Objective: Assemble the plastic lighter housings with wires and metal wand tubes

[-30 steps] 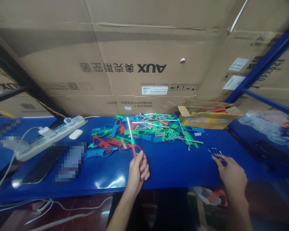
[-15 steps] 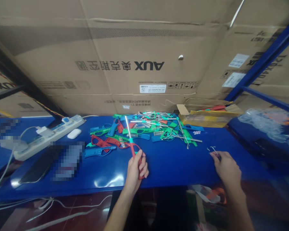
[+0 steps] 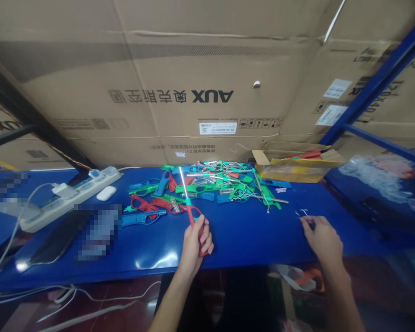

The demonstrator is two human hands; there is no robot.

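Observation:
My left hand (image 3: 196,242) is wrapped round the red handle of a lighter-like tool (image 3: 191,207) whose metal rod points up and away over the blue table (image 3: 249,240). My right hand (image 3: 321,239) rests on the table to the right, fingertips pinched on a small thin metal piece (image 3: 303,215). Behind both hands lies a heap of red, green and blue plastic tool shells with metal rods (image 3: 207,186).
An open cardboard box (image 3: 293,167) stands at the back right, clear plastic bags (image 3: 376,177) beyond it. On the left lie a white power strip (image 3: 72,196), a white mouse (image 3: 106,193) and a dark phone (image 3: 60,236). Large cardboard cartons (image 3: 207,83) wall the back.
My right hand has drawn slightly left and back with the small metal piece. My left hand holds the red tool almost still.

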